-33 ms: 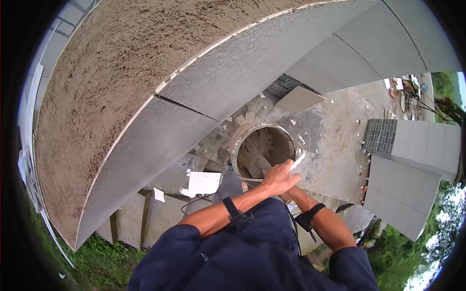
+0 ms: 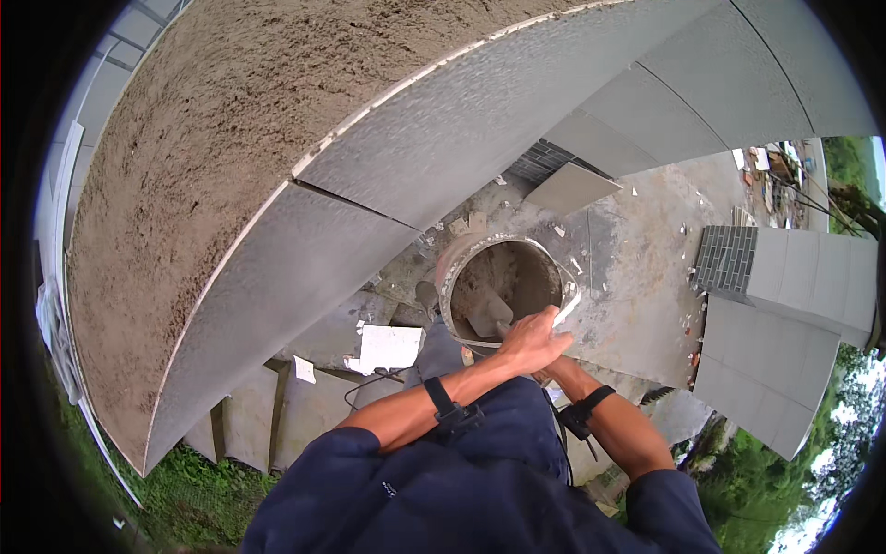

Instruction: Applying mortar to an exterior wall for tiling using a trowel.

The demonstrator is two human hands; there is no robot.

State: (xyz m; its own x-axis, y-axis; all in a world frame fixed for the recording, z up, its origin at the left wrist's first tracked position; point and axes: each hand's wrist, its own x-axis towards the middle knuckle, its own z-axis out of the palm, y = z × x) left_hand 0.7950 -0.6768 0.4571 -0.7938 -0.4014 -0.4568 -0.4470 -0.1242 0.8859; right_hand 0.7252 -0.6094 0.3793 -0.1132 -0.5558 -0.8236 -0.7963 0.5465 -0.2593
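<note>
Left hand fingers closed around trowel handle, blade down in bucket just beyond fingertips, likely to scoop mortar. Right hand hidden underneath, grip unclear.

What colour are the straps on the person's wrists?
Black, both wrist straps, seen in the head view, above dark blue sleeves.

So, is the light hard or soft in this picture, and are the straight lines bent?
Head view: the light is soft and even, with no hard shadows around the bucket or the hands; the straight wall tiles bend strongly toward the rim; the corners are black; the sky at the right edge is overexposed; the centre looks fairly sharp.
</note>
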